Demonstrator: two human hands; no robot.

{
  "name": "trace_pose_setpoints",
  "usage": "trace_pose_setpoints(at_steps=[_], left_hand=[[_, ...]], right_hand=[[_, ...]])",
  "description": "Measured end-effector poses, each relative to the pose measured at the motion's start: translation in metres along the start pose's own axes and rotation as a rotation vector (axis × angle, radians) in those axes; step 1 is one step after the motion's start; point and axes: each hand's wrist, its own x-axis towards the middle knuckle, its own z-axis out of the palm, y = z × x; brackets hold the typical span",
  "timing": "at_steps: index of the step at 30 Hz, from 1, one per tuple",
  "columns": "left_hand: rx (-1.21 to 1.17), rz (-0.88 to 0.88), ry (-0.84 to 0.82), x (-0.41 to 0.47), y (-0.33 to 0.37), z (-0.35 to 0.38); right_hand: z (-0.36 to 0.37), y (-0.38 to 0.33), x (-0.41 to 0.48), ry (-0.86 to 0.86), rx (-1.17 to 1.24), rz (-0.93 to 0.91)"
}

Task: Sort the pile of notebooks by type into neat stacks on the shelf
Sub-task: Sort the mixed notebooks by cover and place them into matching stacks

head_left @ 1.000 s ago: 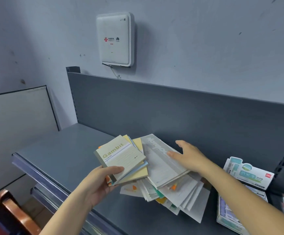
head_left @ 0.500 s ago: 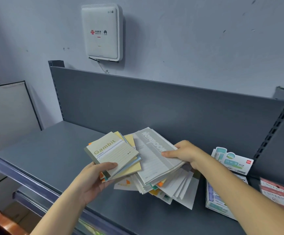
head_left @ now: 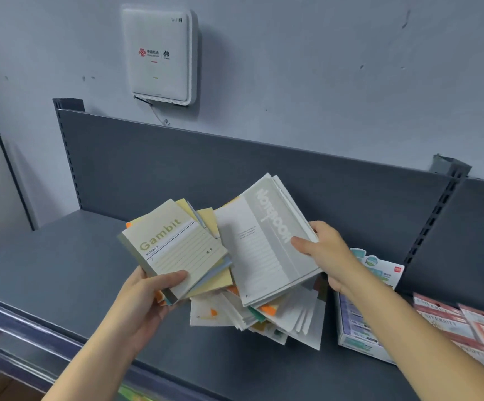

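1. Two handfuls in play: left hand [head_left: 145,296] clamped on a small fanned batch topped by the cream "Gambit" notebook [head_left: 174,250], thumb on the cover's near edge, fingers hidden beneath; right hand [head_left: 326,250] gripping a thin bundle of grey "Notebook" books [head_left: 266,241] at its right edge, thumb on top.
2. Below both, resting on the grey shelf [head_left: 50,256] near its middle: the loose unsorted pile [head_left: 278,316], splayed and overlapping, corners pointing every way.
3. Likely light, thin and floppy: soft paper covers, prone to sagging if pinched at one corner. Smooth covers, so sliding within a batch probable, as the fan under the Gambit book suggests.
4. Best held along a long edge or the spine, thumb above and fingers under, with several squeezed together for stiffness.
5. Gambit notebook: long axis running from near-left up to far-right, title reading along that slant, face up.
6. Grey bundle: tilted up off the pile, long axis near to far leaning slightly right, title running along the right side; count in the bundle unclear, perhaps three or four.
7. No sorted stack visible on the shelf yet.
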Motion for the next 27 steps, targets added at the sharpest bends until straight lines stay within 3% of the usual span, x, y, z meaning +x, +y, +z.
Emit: trace_pose_setpoints(at_steps=[13,20,27], left_hand=[[0.081,0.008,-0.156,-0.013,-0.025,0.045],[0.132,-0.020,-0.260,-0.057,-0.058,0.119],[0.179,-0.108,-0.358,-0.132,-0.133,0.216]], right_hand=[[-0.081,0.031,-0.073,0.382,0.072,-0.068],[-0.158,0.044,-0.133,0.454,0.024,-0.092],[-0.274,0.086,-0.229,0.584,0.111,-0.049]])
